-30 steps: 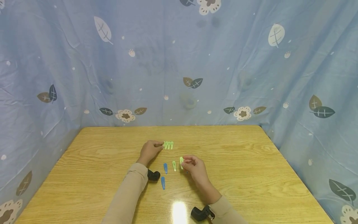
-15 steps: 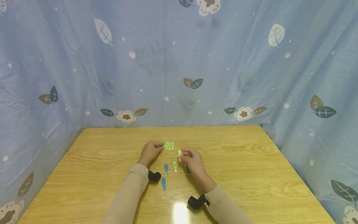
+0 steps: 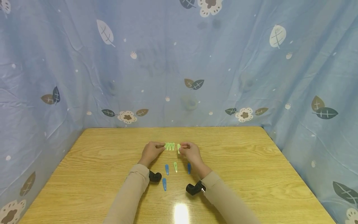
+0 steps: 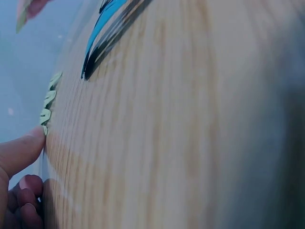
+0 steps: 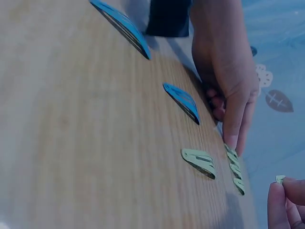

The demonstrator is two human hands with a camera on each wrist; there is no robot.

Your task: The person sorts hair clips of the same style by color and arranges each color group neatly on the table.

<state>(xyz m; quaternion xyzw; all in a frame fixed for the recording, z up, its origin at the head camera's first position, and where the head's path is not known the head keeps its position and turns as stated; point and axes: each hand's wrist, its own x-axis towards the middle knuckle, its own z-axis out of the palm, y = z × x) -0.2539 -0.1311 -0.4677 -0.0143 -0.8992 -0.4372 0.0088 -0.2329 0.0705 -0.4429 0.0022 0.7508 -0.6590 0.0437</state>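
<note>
Nearest blue hair clip: lying on the table.
Next clips: a lone green clip is lying between a left blue clip and a right blue clip.
Right hand: pinching the held green clip, thumb and finger close together.
Held green clip: sitting just right of the green row, small gap, long side pointing away from the person.
Left hand: pinching the row's left end.

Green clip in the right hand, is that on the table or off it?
Off: both wrist views show the right hand pinching the green clip clear of the tabletop.
</note>
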